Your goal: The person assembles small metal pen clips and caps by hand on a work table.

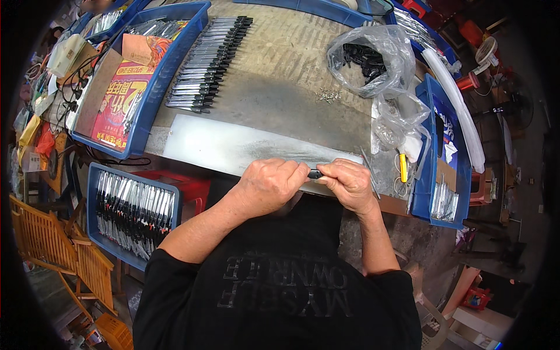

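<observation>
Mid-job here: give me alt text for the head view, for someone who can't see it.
A person's left hand and right hand grip a small black piece together, near a white board at the workbench edge. Beyond lie a row of pens and, to the right, a clear plastic bag of black parts; blue trays flank them.

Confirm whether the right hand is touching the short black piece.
Touching. The head view shows it: the right hand pinches one end of the short black piece, with no gap between the two.
</observation>
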Available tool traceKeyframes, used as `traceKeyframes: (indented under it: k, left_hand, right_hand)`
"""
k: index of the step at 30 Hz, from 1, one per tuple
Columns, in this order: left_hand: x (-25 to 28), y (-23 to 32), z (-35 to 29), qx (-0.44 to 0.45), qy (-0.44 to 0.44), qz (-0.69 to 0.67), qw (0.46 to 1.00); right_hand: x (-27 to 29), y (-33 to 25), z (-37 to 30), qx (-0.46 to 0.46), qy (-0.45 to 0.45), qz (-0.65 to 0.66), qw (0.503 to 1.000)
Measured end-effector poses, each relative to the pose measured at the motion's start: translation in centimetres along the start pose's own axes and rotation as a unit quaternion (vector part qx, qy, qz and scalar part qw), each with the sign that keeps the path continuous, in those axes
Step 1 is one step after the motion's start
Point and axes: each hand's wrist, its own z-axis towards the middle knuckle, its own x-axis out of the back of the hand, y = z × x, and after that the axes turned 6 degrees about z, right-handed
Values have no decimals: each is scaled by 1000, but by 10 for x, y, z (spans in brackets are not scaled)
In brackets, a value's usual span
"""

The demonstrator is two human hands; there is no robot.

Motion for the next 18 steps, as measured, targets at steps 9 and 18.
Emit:
traceKeyframes:
  k: [9,18]
  left_hand:
    - [-4,0,-1,-8,6,19,1000]
    - [-14,-7,1,10,19,14,1000]
  right_hand:
    - [2,3,1,-7,-13,12,1000]
    - [4,6,-4,-84,-21,-12,996]
